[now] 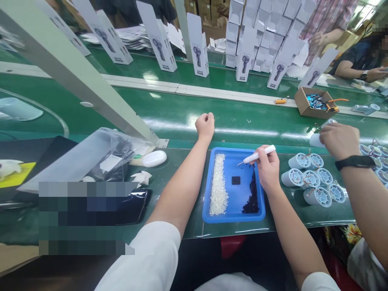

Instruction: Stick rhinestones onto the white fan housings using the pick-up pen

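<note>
My right hand is closed round a white pen-shaped tool, its thin tip pointing left over the blue tray. In the tray lie a strip of small clear pieces, a small black square and a pile of dark pieces. My left hand is stretched out beyond the tray, curled into a fist above the green belt. Whether it holds anything I cannot see.
Several white cylindrical parts lie right of the tray, where a co-worker's hand with a black wristband holds one. A plastic bag, a white oval object and a black tray sit left. Upright product boxes and a cardboard box stand beyond the belt.
</note>
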Motion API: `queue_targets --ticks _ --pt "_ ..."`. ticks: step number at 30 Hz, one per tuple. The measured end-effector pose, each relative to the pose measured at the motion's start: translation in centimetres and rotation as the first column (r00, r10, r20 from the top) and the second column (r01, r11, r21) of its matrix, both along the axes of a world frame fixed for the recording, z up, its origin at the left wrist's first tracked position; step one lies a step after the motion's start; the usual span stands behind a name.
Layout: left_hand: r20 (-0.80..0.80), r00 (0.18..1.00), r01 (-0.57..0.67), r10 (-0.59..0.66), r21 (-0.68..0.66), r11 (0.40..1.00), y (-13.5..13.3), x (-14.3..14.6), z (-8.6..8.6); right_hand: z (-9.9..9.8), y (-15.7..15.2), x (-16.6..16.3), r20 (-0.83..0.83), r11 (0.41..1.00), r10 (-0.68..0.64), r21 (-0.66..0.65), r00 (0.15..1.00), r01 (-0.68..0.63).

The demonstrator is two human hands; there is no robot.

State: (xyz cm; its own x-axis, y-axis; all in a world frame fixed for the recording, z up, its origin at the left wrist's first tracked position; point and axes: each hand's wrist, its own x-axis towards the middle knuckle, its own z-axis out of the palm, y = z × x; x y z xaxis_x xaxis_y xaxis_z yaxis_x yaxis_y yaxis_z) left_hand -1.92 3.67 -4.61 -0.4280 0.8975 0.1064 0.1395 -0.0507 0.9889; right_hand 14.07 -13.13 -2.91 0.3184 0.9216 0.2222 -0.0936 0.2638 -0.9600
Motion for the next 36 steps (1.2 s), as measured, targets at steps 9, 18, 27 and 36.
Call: queue_targets --ticks 9,18,27,36 --pt "0.001 1.0 0.006 -0.006 -0.001 1.0 -0.1 0.0 -0.1 -0.4 1.2 1.5 -0.433 0.996 -0.087 -0.072 0.897 0.062" --pt "-0.004 1.0 0.002 -0.002 0.004 1.0 -0.1 0.0 0.0 -1.3 1.7 2.7 -0.416 0.996 -0.078 -0.081 0.906 0.048" --pt "-0.007 1.0 0.013 -0.013 -0.006 1.0 -0.2 0.1 0.1 -0.6 1.3 1.5 -0.167 0.997 -0.064 -0.061 0.984 0.055" --pt "0.008 1.0 0.019 -0.019 -0.007 1.0 -0.3 0.1 0.4 -0.4 -0.4 -0.1 0.383 0.989 0.128 0.015 0.915 -0.145"
